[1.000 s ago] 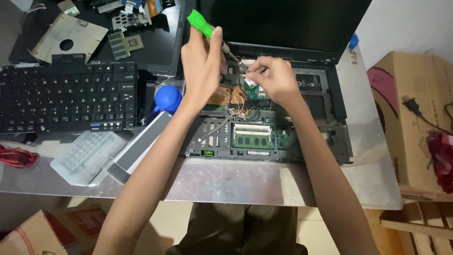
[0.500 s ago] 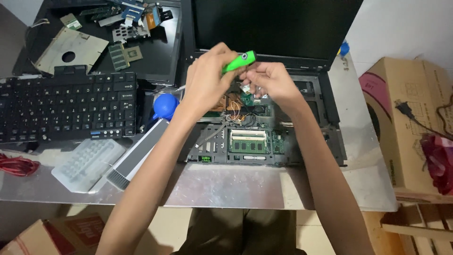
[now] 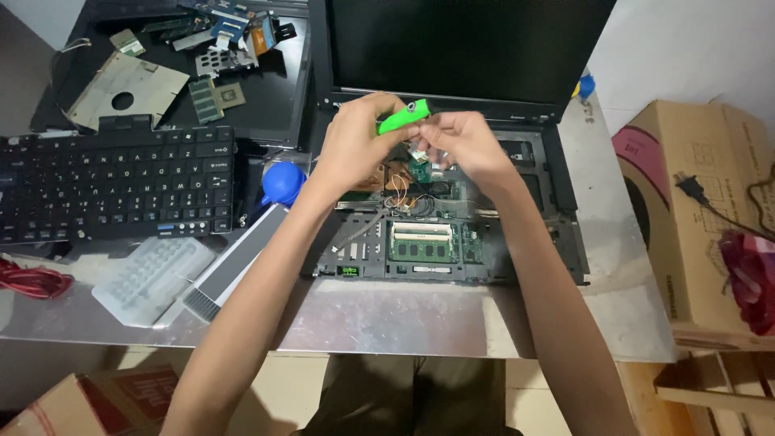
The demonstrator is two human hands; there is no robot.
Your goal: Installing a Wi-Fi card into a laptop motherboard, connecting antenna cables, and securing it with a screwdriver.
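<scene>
My left hand [image 3: 357, 144] grips a green-handled screwdriver [image 3: 403, 118], which lies almost level and points right. My right hand [image 3: 462, 143] is right beside it, fingers pinched near the tool's tip; whatever it pinches is too small to make out. Both hands hover over an opened black laptop [image 3: 557, 210] with its keyboard removed. The laptop's green circuit board [image 3: 428, 242], memory modules and copper cooling part are exposed below the hands. Its dark screen [image 3: 468, 40] stands upright behind them.
A loose black keyboard [image 3: 113, 186] lies at left, with a blue dust blower [image 3: 282, 182], a grey flat part [image 3: 230, 262] and a clear plastic piece [image 3: 149, 276] near it. Boards and metal parts sit on another dark panel [image 3: 266, 97] at back left. Cardboard boxes [image 3: 694, 202] stand right.
The screwdriver has swung from upright, tip down in the laptop, to nearly level. Both hands have lifted slightly off the board and come together.
</scene>
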